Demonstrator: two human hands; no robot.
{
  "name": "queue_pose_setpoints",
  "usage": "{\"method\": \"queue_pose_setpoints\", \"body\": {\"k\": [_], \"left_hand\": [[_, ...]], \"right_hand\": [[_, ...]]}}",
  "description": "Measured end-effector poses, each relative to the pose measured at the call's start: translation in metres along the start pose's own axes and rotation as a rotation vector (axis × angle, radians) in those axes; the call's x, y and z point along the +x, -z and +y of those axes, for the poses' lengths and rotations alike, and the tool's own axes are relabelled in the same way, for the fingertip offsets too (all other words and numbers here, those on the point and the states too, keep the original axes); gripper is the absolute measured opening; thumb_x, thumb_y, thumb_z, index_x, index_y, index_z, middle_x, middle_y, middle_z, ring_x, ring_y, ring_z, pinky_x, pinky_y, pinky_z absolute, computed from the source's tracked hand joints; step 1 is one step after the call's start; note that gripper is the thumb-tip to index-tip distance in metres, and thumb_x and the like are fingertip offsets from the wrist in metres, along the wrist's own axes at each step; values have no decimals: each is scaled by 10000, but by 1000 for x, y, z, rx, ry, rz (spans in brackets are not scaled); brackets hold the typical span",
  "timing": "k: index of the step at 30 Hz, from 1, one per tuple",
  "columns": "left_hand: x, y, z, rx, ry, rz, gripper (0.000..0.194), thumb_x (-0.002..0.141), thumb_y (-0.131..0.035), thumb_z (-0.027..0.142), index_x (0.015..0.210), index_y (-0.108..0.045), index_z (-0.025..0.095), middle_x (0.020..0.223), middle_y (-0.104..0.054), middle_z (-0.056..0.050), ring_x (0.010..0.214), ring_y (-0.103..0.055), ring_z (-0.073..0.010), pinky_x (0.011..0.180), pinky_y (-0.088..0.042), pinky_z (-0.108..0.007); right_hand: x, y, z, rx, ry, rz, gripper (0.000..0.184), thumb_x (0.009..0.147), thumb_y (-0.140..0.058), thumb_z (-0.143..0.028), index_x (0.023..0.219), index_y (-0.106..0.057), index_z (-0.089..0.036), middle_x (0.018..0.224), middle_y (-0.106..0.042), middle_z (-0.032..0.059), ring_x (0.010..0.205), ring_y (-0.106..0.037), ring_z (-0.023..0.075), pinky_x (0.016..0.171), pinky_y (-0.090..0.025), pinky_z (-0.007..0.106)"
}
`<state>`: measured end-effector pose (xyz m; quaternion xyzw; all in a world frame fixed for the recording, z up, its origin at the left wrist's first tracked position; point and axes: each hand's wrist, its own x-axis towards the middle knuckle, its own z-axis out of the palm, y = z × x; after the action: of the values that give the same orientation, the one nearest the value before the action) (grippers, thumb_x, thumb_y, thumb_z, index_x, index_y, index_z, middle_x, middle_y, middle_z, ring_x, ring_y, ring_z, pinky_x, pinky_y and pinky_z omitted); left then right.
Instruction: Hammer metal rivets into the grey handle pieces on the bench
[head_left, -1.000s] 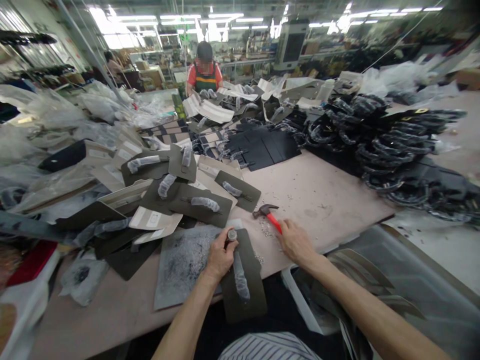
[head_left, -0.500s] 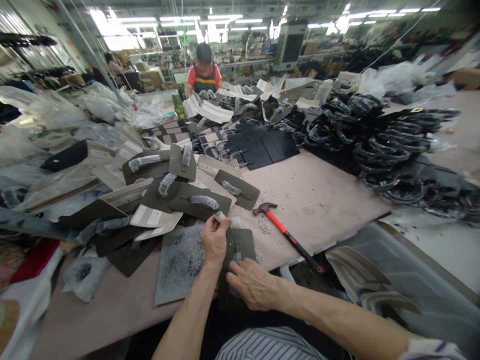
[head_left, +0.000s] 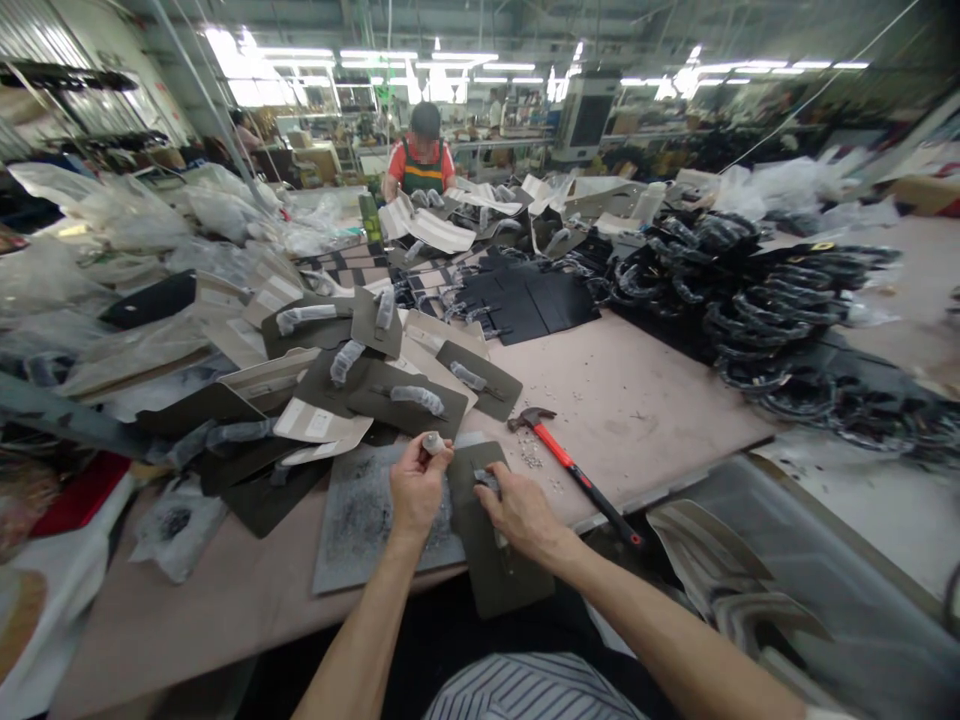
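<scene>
My left hand [head_left: 417, 488] is closed round a small pale cylindrical tool [head_left: 433, 442], held upright over a grey worn mat [head_left: 360, 520]. My right hand [head_left: 519, 512] presses down on a dark olive flat panel [head_left: 502, 570] that lies partly over the mat and overhangs the table's front edge; its fingers pinch a wrapped metal fitting [head_left: 486, 482] on the panel. A hammer [head_left: 574, 475] with a red and black handle lies on the table just right of my right hand, untouched.
Several more olive panels with wrapped fittings [head_left: 390, 385] are heaped to the left and behind. Black panels [head_left: 525, 295] and a pile of black straps [head_left: 772, 300] lie at the right. A grey plastic bin [head_left: 817, 560] stands at the front right. A person in a red shirt [head_left: 421, 160] works at the far end.
My right hand let go of the hammer, which now lies on the table, and came left onto the panel. My left hand stayed at the panel's top with the small tool.
</scene>
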<state>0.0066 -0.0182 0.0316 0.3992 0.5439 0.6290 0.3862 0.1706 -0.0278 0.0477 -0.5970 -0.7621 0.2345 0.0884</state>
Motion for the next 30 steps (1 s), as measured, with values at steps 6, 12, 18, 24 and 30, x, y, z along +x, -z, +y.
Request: {"method": "queue_pose_setpoints", "body": {"k": [6,12,18,24,30], "left_hand": [[2,-11,-41,-32,102,-114,360,776,-706,343,1072,-616,158,941,-750,-79,878,-722,-193,838,-565,-319],[7,-22,-57,26,107,-203,274,796,-684,335,1005,-625,166,934,-753,-79,889,-721,-199,829,-563,-313],[7,-25,-56,141,108,-161,258,837,-646,377,1005,-625,181,943,-756,-64,886,-716,-193,827,-554,-296],[5,-28,-57,154,110,-148,255,855,-647,362,1027,-631,174,970,-751,-66,919,-712,-196,863,-551,-310],[5,-30,-56,174,119,-148,268,853,-656,355,1042,-633,166,960,-752,-69,920,-713,-196,888,-546,-327]], "right_hand": [[-6,-25,4,160,-12,18,355,993,-420,-398,1237,-525,-164,985,-716,115,903,-685,238,743,-421,295],[-8,-23,2,100,11,-47,362,998,-398,-419,1185,-555,-153,974,-713,134,936,-681,272,753,-422,318],[-8,-15,7,146,6,-109,369,981,-432,-427,1209,-535,-155,970,-707,126,911,-678,266,753,-430,323],[-10,-5,29,343,61,-62,440,962,-465,-414,1318,-507,-157,1142,-663,117,1008,-628,233,872,-445,342],[2,6,83,113,-47,182,369,978,-423,-404,1194,-572,-144,1017,-635,116,935,-581,230,848,-436,354]]}}
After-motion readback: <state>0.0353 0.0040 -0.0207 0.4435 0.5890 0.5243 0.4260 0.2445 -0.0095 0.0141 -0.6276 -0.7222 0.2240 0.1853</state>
